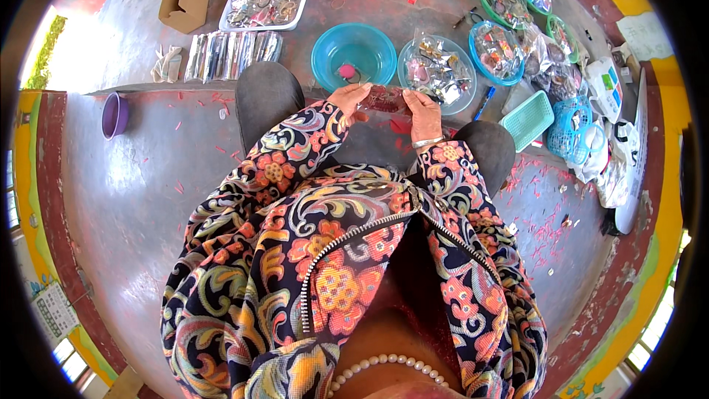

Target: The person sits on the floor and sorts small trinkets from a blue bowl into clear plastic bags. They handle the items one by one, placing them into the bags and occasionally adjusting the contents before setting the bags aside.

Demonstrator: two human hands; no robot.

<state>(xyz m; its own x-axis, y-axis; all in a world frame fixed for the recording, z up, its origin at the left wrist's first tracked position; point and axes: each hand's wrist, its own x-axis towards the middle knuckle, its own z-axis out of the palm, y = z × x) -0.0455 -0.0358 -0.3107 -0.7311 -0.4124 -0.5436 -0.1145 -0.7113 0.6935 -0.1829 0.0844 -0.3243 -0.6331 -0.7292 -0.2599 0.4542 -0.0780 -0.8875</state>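
My left hand (350,100) and my right hand (422,114) are raised in front of my knees at the near edge of the raised grey surface. Between them stretches a thin dark-red piece (385,99), perhaps a see-through plastic bag with the red edge behind it. The fingertips of each hand pinch one end. Just beyond my left hand stands a blue plastic basin (354,50) with a round pink item (346,71) in it. A clear round tray (437,77) heaped with small bagged goods sits beyond my right hand.
Left lie packed long pouches (233,55), white gloves (167,64), a white tray (264,4) and a cardboard box (184,3). Right are a blue pen (484,103), a green basket (527,121) and a blue basin (498,52) of packets. A purple bowl (114,116) is far left.
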